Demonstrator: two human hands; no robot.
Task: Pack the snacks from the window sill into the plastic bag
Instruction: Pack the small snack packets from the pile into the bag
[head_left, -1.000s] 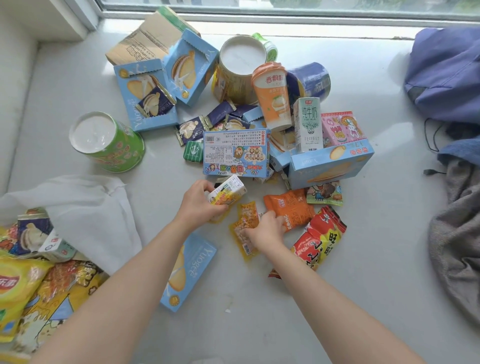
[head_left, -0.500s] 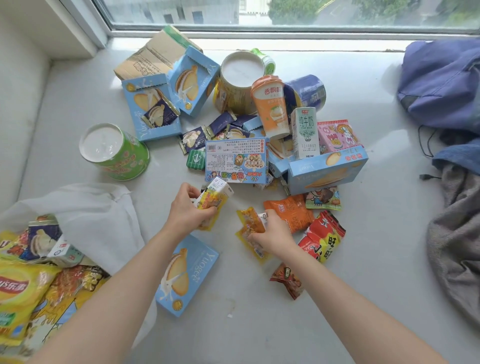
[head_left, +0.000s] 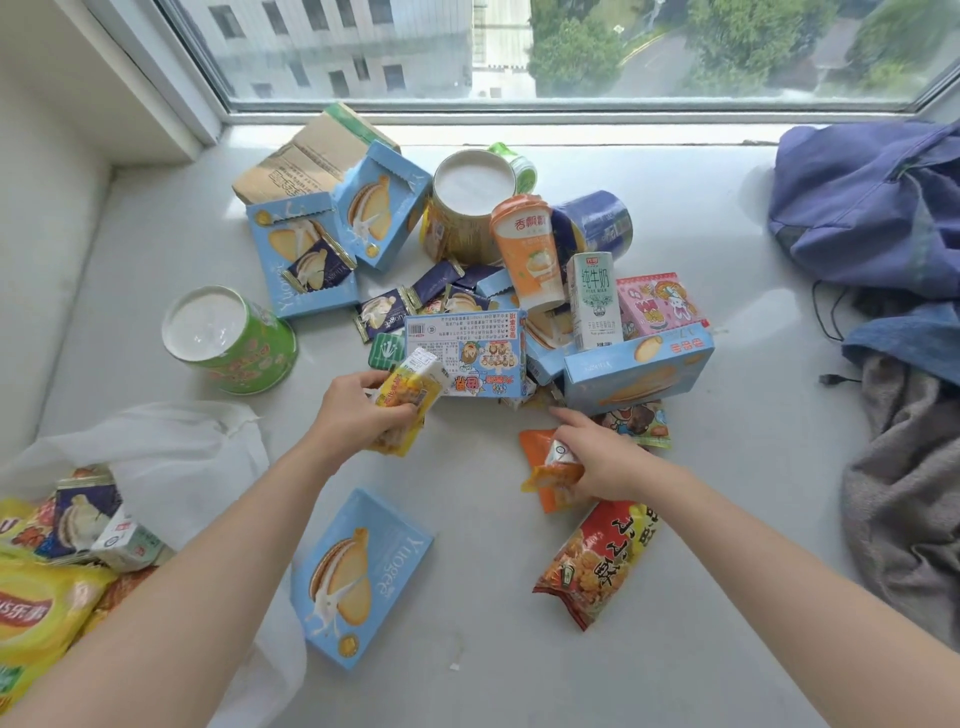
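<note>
Left hand (head_left: 358, 410) at centre frame is clamped on a small bundle: a little white carton (head_left: 427, 366) and yellow snack packets (head_left: 402, 410) pinched together above the window sill (head_left: 753, 467). Right hand (head_left: 597, 460), just right of centre, grips an orange packet (head_left: 553, 478), index finger stretched toward the pile. A red crisp bag (head_left: 597, 564) lies below that wrist. Behind the hands the snack heap: blue biscuit box (head_left: 639, 371), milk carton (head_left: 595, 301), orange drink cup (head_left: 530, 249), green tub (head_left: 231, 340) off left. A blue biscuit box (head_left: 358, 577) lies flat lower centre. The white plastic bag (head_left: 171, 467) gapes at lower left, snacks already inside.
</note>
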